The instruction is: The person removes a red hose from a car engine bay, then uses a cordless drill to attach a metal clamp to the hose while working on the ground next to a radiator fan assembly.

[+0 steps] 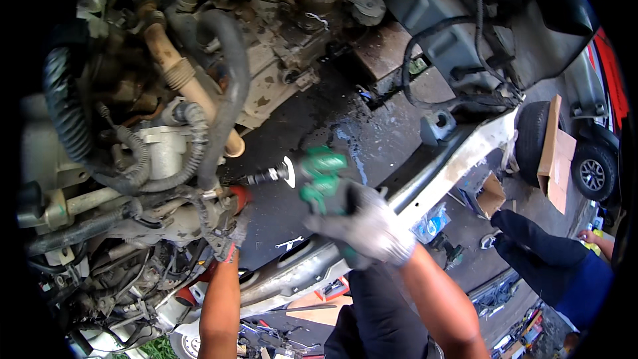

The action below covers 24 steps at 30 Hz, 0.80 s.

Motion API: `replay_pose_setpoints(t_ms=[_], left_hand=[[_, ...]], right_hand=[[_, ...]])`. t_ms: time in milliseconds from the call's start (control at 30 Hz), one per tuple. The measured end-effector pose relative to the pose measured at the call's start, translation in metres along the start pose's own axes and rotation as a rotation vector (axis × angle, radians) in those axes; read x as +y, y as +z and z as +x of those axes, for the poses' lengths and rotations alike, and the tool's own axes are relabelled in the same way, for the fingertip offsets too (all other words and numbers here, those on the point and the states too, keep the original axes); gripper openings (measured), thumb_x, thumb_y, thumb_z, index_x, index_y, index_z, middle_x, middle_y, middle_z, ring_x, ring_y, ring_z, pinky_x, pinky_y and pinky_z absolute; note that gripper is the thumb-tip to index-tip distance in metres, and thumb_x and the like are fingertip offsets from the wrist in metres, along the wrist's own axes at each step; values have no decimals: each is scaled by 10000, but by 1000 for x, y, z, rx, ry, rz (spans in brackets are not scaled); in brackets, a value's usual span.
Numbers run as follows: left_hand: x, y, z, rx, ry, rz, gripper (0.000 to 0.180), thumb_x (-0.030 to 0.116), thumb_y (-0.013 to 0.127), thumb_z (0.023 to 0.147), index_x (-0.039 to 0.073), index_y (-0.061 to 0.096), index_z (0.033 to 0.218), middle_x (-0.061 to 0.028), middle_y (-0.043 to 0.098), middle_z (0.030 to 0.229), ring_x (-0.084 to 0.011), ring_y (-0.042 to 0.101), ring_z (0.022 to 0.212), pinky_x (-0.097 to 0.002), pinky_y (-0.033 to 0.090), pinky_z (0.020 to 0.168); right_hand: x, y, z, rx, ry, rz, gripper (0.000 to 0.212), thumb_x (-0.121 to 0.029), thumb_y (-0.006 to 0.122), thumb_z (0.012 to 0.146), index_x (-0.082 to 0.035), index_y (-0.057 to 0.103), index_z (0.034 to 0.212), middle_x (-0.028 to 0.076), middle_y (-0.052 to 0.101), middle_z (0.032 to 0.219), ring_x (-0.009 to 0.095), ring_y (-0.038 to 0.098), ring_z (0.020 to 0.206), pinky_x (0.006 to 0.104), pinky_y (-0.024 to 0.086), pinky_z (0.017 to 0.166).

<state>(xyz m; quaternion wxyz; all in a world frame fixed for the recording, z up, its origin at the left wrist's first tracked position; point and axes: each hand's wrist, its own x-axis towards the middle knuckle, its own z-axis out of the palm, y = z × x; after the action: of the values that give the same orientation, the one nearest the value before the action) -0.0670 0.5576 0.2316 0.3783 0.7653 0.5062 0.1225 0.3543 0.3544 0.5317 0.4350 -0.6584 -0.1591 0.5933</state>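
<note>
Right hand (372, 226) in a grey work glove is wrapped tight around the grip of a green cordless impact wrench (323, 183), with its socket and extension (266, 176) aimed left into the engine bay. Left hand (229, 223), in a red-and-grey glove, is up against the wiring and metal right where the socket tip ends; can't tell if it's gripping anything or just pressing there. Crowding that spot are a black rubber hose (229, 73), a ribbed wiring conduit (63, 106) and a tan corrugated pipe (179, 70), so it's pretty cramped. Behind the tool runs a white front crossmember (458, 156). Off to the right there's a tyre (531, 139), some cardboard (555, 153), and another person in dark blue (558, 262).
</note>
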Motion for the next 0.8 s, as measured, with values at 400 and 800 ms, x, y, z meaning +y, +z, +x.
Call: replay_pose_setpoints(t_ms=[400, 800], left_hand=[[-79, -1, 43, -268, -155, -58, 406, 145, 824, 1057, 13, 782, 1438, -118, 783, 1468, -254, 745, 1342, -367, 589, 1174], [38, 17, 52, -153, -442, -328, 489, 154, 908, 993, 13, 734, 1427, -85, 771, 1351, -241, 760, 1216, -396, 616, 1138]], right_hand=[[355, -112, -159, 781, 581, 328, 381, -47, 918, 886, -14, 733, 1217, 114, 775, 1024, 246, 775, 869, 421, 661, 784], [715, -71, 40, -36, 848, -573, 545, -443, 799, 986, -248, 766, 1493, 155, 734, 1551, 342, 695, 1437, 474, 513, 1252]])
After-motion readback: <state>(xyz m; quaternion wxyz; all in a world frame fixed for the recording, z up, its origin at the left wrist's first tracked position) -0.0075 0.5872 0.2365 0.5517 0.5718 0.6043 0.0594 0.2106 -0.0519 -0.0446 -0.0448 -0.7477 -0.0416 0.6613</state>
